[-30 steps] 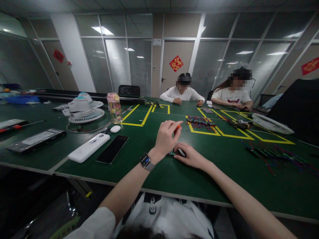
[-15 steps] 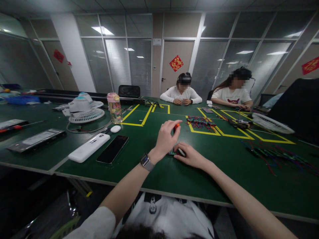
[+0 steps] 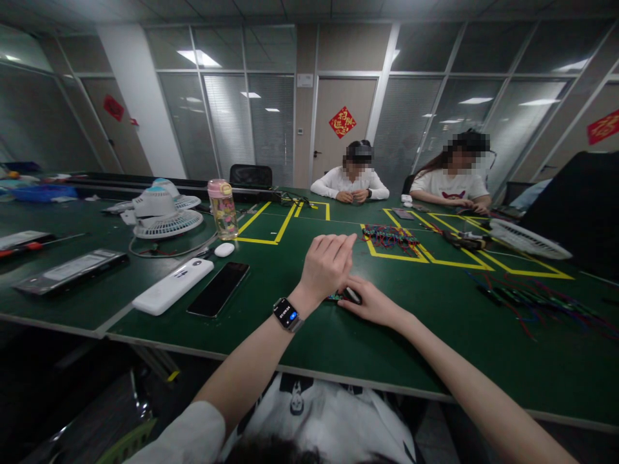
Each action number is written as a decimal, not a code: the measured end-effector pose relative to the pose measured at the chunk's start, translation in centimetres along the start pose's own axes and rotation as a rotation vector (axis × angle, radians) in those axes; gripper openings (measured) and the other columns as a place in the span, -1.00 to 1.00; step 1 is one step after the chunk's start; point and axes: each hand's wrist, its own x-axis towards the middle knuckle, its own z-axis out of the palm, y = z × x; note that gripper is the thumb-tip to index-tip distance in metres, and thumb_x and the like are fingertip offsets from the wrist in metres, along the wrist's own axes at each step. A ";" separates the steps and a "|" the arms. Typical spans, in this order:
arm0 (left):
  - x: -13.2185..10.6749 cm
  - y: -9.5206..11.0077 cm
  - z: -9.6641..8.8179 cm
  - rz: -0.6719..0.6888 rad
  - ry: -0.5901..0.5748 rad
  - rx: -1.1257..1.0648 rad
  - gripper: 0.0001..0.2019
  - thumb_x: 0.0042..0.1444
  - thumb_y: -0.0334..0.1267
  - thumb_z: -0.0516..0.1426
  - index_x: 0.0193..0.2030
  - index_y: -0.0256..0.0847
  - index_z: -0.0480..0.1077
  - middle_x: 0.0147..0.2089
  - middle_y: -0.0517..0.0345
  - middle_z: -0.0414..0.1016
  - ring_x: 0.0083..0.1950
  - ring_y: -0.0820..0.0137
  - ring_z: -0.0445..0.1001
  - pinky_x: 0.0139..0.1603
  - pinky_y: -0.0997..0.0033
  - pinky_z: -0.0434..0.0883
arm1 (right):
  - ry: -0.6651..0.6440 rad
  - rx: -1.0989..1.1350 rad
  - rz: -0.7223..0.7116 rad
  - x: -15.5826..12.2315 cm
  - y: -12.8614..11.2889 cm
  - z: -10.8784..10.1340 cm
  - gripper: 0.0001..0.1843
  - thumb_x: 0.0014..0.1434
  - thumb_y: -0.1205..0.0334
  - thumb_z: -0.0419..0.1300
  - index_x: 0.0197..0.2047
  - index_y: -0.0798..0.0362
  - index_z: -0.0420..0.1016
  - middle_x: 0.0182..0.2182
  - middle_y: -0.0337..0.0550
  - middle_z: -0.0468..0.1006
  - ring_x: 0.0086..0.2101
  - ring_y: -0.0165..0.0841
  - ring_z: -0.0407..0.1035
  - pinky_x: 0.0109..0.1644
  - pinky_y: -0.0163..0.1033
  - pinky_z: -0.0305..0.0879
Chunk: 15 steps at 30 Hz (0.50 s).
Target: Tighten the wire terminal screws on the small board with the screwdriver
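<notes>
My left hand (image 3: 327, 264) hovers just above the green table (image 3: 300, 335), fingers curled together; the small orange-handled tool it held a moment ago is hidden behind them. A watch sits on that wrist. My right hand (image 3: 372, 303) rests on the table right beneath it, fingertips pinched on a small dark part (image 3: 349, 296) with a bit of green board beside it. The two hands almost touch.
A black phone (image 3: 218, 289), white power bank (image 3: 173, 285), white puck (image 3: 224, 249), pink bottle (image 3: 222, 209) and dismantled fans (image 3: 162, 216) lie to the left. Wire bundles (image 3: 389, 236) sit in yellow-taped squares; more wires (image 3: 532, 299) lie right. Two people sit opposite.
My left hand has rolled and dropped slightly toward the right hand, so the orange tool tip that showed above its fingers is now covered. The right hand has stayed put.
</notes>
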 end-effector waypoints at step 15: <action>0.5 -0.4 -0.2 0.304 -0.043 0.045 -0.70 0.31 -0.29 -0.04 0.10 -0.32 0.34 -0.17 0.01 0.53 -0.13 0.30 0.45 -0.01 0.24 0.29 | 0.044 0.000 -0.010 -0.2 0.9 0.6 -0.82 0.18 0.23 0.24 -0.14 0.05 0.46 -0.17 -0.05 0.54 -0.15 -0.18 0.42 -0.03 -0.08 0.34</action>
